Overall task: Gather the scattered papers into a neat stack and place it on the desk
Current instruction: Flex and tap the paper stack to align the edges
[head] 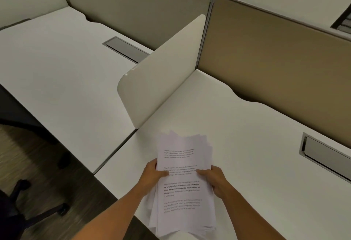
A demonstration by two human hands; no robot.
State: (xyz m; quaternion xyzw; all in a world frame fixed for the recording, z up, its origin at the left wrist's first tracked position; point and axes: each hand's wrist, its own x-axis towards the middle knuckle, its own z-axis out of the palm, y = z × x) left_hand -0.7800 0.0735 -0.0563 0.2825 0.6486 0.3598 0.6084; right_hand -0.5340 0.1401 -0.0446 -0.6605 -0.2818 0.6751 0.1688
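Observation:
A thick stack of white printed papers (182, 182) is held above the near edge of the white desk (247, 126). Its sheets are uneven, with corners fanning out at the top and bottom. My left hand (153, 175) grips the stack's left edge, thumb on the top sheet. My right hand (214, 178) grips the right edge the same way. The top sheet shows several short blocks of text.
A low white divider panel (161, 72) separates this desk from the neighbouring white desk (57, 65) on the left. Beige partition walls (275, 55) run along the back. A grey cable tray (326, 156) sits at the right, another (125, 49) on the left desk. A chair base (28, 201) stands on the floor at lower left.

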